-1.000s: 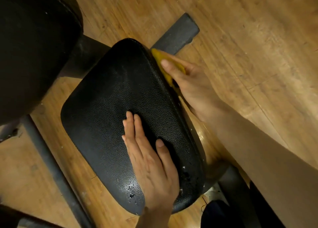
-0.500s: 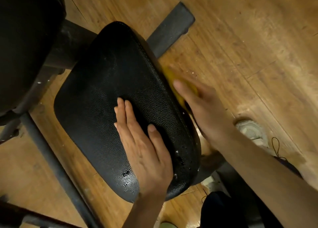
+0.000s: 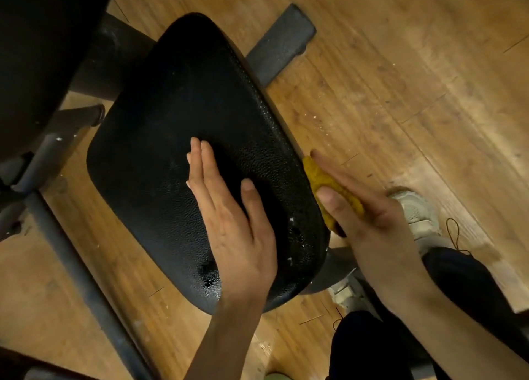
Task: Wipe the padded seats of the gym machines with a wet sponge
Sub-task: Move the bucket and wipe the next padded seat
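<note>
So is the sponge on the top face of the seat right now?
No, the right hand holds the yellow sponge against the side edge of the black seat, while the left hand lies flat on top.

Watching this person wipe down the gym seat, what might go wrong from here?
Water might drip from the yellow sponge, which the right hand presses on the side edge of the black seat; specks already dot the wooden floor beside it, near the shoe, so a slip is possible. The left hand lies flat on the seat where droplets shine, and may slide.
</note>
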`<move>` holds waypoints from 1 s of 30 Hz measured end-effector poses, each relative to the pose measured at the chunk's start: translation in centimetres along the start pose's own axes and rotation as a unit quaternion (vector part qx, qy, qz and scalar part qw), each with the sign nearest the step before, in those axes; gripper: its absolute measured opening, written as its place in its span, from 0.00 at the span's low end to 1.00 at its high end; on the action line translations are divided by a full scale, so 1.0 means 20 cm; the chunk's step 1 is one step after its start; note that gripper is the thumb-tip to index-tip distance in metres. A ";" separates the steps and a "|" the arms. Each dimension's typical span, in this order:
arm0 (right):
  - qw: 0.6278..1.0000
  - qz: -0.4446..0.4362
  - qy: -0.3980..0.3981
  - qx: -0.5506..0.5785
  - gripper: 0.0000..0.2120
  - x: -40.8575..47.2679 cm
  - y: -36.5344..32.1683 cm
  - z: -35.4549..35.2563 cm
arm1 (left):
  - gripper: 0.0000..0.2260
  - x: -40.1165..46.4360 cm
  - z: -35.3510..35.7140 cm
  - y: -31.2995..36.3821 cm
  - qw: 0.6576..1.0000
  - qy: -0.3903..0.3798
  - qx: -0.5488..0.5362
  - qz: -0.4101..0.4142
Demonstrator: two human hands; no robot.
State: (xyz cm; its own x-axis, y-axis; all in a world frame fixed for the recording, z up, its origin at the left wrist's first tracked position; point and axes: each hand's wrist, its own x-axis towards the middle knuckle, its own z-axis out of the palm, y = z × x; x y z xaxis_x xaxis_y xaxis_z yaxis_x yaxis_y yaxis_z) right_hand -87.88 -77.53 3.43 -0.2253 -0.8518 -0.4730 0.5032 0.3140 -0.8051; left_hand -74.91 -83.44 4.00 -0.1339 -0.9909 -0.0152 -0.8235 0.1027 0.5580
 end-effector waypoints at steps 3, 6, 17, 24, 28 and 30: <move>0.999 0.007 0.008 -0.033 0.14 0.11 -0.01 0.01 | 0.23 -0.07 -0.04 0.01 1.000 -0.006 0.001 0.009; 0.998 0.013 0.010 -0.062 0.12 0.34 -0.06 0.07 | 0.23 -0.20 -0.09 -0.02 0.999 -0.030 0.017 0.008; 0.970 -0.139 0.061 -0.192 0.17 0.11 0.00 0.15 | 0.23 -0.40 -0.16 -0.21 0.997 -0.055 0.035 0.043; 0.882 -0.246 0.049 -0.398 0.19 -0.29 0.23 0.18 | 0.22 -0.41 -0.15 -0.24 0.995 -0.053 0.050 0.073; 0.889 -0.237 0.050 -0.389 0.16 0.01 0.08 0.17 | 0.22 -0.40 -0.14 -0.24 0.994 -0.044 0.066 0.078; 0.886 -0.226 0.087 -0.395 0.16 0.14 0.01 0.23 | 0.22 -0.40 -0.14 -0.24 0.993 -0.037 0.075 0.080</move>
State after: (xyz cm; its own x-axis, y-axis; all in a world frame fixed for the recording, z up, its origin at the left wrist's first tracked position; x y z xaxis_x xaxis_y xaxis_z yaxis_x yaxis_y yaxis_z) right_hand -84.62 -81.69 3.63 -0.4145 -0.9095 -0.0310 -0.3963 0.2110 -0.8935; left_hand -68.30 -76.18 3.63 -0.3050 -0.9524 -0.0013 -0.8607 0.2751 0.4284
